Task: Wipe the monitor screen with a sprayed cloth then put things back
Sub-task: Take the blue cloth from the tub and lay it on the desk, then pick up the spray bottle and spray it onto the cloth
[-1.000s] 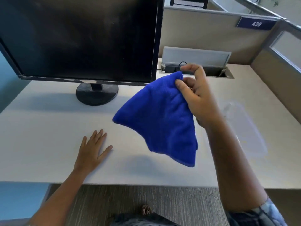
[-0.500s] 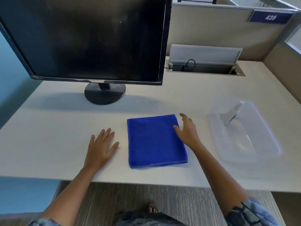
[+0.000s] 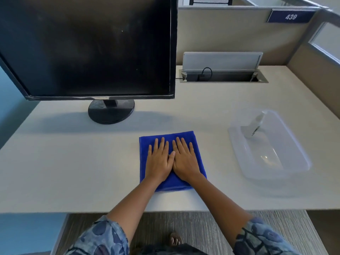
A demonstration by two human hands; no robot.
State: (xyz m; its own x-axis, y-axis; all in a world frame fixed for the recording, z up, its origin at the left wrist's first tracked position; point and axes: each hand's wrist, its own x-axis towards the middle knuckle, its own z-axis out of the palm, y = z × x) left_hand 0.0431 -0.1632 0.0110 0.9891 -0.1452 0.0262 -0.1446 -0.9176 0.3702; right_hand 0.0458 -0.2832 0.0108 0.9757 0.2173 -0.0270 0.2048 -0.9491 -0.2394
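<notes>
A folded blue cloth (image 3: 147,142) lies flat on the pale desk (image 3: 64,162) in front of me. My left hand (image 3: 159,160) and my right hand (image 3: 184,159) rest palm down on it side by side, fingers spread, thumbs touching, gripping nothing. A black monitor (image 3: 88,46) with a dark screen stands at the back left on a round base (image 3: 111,112). A clear spray bottle (image 3: 254,124) lies tilted inside a clear plastic bin (image 3: 294,162) at the right.
An open cable hatch (image 3: 223,74) with a raised lid sits in the desk behind the bin. Beige cubicle walls (image 3: 230,30) close the back and right. The desk's front edge runs just below the cloth, with carpet under it.
The cloth went from hanging in my right hand to lying folded on the desk. My left hand slid right from the bare desk onto the cloth, and both palms now press on it.
</notes>
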